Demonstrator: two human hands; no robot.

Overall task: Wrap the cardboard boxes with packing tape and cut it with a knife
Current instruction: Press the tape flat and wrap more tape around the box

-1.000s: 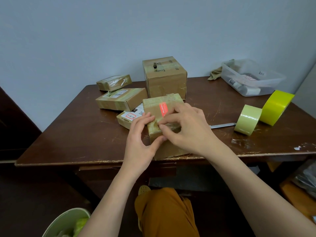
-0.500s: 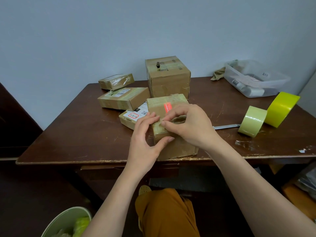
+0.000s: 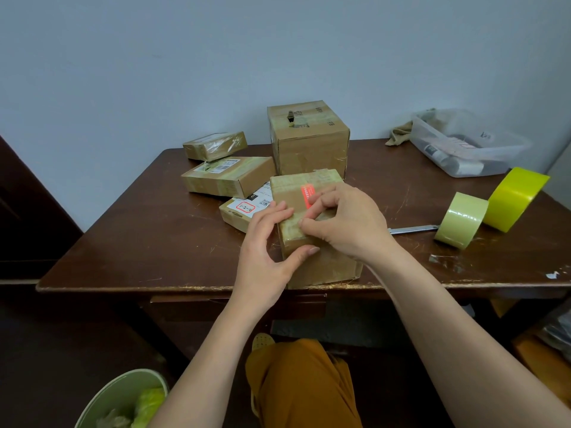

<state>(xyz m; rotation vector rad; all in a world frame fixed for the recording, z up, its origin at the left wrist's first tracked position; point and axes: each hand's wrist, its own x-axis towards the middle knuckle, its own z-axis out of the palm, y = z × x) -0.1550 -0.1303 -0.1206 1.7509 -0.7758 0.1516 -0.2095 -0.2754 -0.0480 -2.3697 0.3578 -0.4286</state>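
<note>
A brown cardboard box [image 3: 312, 242] stands at the near edge of the dark wooden table [image 3: 139, 242], right in front of the person. Its top and sides are glossy with bands of clear, yellowish tape, and a small red sticker [image 3: 306, 194] with white print sits on the top face. The near lower corner looks worn and slightly crushed.

The left hand [image 3: 267, 251] rests against the box's left side, thumb pressed on the near face and fingers laid loosely along the top edge; the fingers are nearly straight, not curled round anything. The right hand [image 3: 346, 222] lies over the top of the box with its fingers bent, forefinger and thumb pinching at the tape on the surface (what exactly is between them is too small to tell).

Behind the box, on the far side, stands a taller taped carton [image 3: 309, 140]. To the left lie two flat taped parcels [image 3: 227, 177] [image 3: 214, 145], and a third parcel with a white label [image 3: 244, 211] is just beside the left hand. On the right, two tape rolls stand on edge, touching: a pale green roll [image 3: 462, 220] and a bright yellow roll [image 3: 516, 199]. A metal knife [image 3: 412, 230] lies flat between the right hand and the pale roll. A clear plastic tub [image 3: 463, 143] sits at the far right corner.
</note>
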